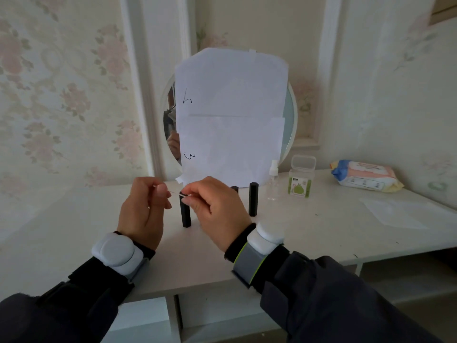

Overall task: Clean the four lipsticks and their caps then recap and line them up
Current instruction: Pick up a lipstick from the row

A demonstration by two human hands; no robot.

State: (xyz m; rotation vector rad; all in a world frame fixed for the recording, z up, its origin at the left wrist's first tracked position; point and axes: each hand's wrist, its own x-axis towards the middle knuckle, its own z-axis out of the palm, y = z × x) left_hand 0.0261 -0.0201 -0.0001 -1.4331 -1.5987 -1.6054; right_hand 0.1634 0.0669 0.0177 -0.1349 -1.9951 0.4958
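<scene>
A: What are the hands doing?

B: Both are raised over the table (pixel 321 233), close together. The left hand (pixel 144 211) has its fingers curled in, thumb and forefinger pinching one end of a thin white stick, probably a cotton swab (pixel 176 193), though it is too small to be sure. The right hand (pixel 217 211) is curled too, pinching the other end of the swab between thumb and fingertips.

A: And the lipsticks?

B: I can see 3 black tubes standing upright on the table. The left tube (pixel 185 215) stands just behind the hands, in the gap between them, its top partly hidden by the right thumb. The middle tube (pixel 234 188) is mostly hidden behind the right hand; only its top shows. The right tube (pixel 253 199) stands free, near a small clear spray bottle (pixel 273 181).

A: Anything else there?

B: A swab box (pixel 301 180) with its lid up, a wipes pack (pixel 366 177) further right, and a round mirror (pixel 290 125) covered by paper (pixel 232 115) marked 3 and 4.
</scene>
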